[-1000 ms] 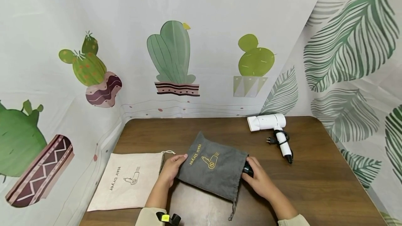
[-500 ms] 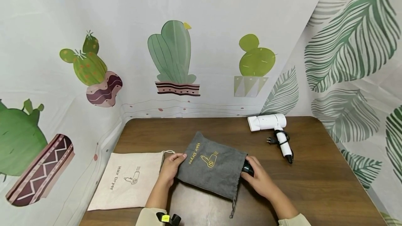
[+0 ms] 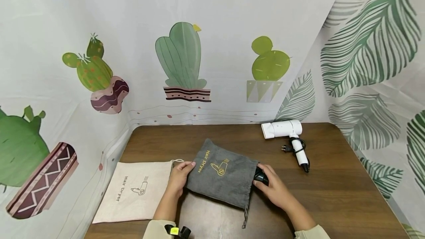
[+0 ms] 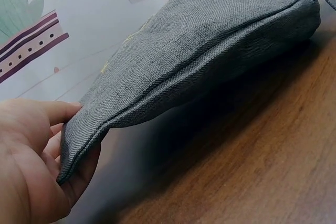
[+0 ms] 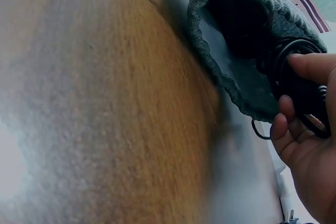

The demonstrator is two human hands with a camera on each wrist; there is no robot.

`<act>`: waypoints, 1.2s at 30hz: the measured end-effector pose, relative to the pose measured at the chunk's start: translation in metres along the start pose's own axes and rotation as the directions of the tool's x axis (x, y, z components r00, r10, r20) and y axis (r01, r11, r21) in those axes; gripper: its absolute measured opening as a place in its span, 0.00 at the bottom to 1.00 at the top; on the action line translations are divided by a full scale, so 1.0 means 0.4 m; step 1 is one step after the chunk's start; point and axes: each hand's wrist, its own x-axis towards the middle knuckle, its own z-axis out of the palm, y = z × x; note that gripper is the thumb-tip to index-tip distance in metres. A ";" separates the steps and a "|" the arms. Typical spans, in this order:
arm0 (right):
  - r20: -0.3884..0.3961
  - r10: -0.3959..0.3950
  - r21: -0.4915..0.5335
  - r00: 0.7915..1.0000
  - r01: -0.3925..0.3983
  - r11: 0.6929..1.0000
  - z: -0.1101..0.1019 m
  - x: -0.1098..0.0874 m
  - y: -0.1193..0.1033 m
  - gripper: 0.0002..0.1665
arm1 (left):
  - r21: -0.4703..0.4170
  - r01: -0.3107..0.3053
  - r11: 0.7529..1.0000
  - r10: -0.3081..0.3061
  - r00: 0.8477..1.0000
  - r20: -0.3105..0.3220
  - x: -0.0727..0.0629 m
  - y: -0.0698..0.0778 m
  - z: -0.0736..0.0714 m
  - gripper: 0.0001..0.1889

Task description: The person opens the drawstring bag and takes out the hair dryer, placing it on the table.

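Observation:
A grey cloth drawstring bag with a yellow hair dryer print is held tilted over the table. My left hand pinches its closed bottom corner between thumb and fingers. At the bag's gathered mouth, my right hand grips a black hair dryer by the end with the coiled cord. In the right wrist view that black cord lies under the thumb, and the rest of the dryer is inside the dark bag opening. The bag's drawstring dangles from the near side of the mouth.
To the left, a cream drawstring bag with a hair dryer print lies flat. A white hair dryer with its black cord wrapped round the handle lies at the back right of the brown wooden table. Printed fabric hangs behind.
The grey bag has slid slightly left along the black hair dryer, so a bit more of the dryer's end shows at the mouth. Both hands keep their hold.

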 end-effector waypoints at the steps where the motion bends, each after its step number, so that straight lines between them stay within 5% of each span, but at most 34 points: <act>1: -0.001 0.003 -0.001 1.000 -0.003 1.000 0.000 0.000 -0.001 0.34 | -0.007 0.003 1.000 -0.003 1.000 -0.004 0.000 0.000 0.000 0.17; 18: -0.008 0.014 0.010 1.000 -0.014 1.000 -0.008 0.000 -0.010 0.32 | -0.039 0.012 0.999 -0.013 1.000 -0.016 0.004 0.006 -0.010 0.17; 26: -0.010 0.005 0.014 1.000 -0.005 1.000 -0.010 0.002 -0.008 0.31 | -0.047 0.031 0.998 -0.031 1.000 0.000 -0.021 0.049 -0.014 0.15; 36: -0.013 0.010 0.011 1.000 -0.009 1.000 -0.010 -0.004 -0.008 0.31 | -0.036 0.019 0.999 -0.021 0.998 -0.053 0.005 0.002 -0.028 0.17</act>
